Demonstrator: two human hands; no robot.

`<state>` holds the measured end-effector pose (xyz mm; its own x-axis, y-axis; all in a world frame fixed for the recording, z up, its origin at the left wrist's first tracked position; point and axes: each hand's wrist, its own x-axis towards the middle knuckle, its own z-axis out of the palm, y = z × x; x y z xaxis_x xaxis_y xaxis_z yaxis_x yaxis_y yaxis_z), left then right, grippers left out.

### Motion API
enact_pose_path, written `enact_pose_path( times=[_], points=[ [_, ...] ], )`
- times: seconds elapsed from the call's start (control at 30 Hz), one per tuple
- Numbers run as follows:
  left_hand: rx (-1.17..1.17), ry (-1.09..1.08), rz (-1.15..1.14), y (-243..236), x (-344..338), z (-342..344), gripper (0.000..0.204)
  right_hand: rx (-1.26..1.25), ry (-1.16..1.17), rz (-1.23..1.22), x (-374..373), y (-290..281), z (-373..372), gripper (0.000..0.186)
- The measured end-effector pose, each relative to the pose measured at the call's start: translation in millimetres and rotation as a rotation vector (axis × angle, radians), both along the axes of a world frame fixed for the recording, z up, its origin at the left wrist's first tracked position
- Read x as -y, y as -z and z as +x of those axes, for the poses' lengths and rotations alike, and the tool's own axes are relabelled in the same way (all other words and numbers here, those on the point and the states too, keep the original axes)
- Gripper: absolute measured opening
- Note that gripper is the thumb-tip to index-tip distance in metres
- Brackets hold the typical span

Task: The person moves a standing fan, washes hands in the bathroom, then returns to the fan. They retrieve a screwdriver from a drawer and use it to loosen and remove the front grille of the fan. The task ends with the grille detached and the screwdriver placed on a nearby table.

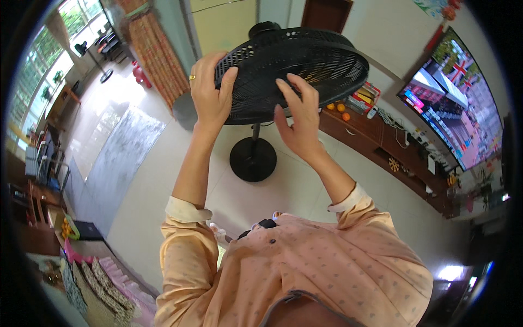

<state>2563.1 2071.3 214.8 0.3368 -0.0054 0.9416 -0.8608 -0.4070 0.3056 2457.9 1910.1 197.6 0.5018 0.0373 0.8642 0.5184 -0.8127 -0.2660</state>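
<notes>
A black pedestal fan stands in front of me with its round grille facing me. Its round base rests on the tiled floor. My left hand grips the left rim of the grille, thumb on the front and fingers over the outer edge; a ring shows on one finger. Before the middle of the grille, my right hand has its thumb and fingers apart and slightly bent. Whether its fingertips touch the grille I cannot tell, and nothing shows in that hand.
To the right runs a low wooden cabinet bearing oranges, cables and small items, below a lit television. An orange patterned curtain hangs at the left. A grey mat and a cushioned seat lie on my left.
</notes>
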Motion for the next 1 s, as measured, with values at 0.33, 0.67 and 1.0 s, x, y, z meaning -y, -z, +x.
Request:
enact_pose_path(
  times=[0.33, 0.67, 1.0],
  points=[
    [-0.538, 0.033, -0.442, 78, -34, -35, 0.027, -0.113, -0.397, -0.008, -18, 41, -16, 0.04],
    [-0.708, 0.16, -0.476, 120, -60, -24, 0.022, -0.482, -0.671, 0.034, -65, 101, 20, 0.026],
    [-0.783, 0.346, -0.175, 117, -158, 50, 0.015, -0.922, -0.639, 0.448, -196, 120, 115, 0.014]
  ],
)
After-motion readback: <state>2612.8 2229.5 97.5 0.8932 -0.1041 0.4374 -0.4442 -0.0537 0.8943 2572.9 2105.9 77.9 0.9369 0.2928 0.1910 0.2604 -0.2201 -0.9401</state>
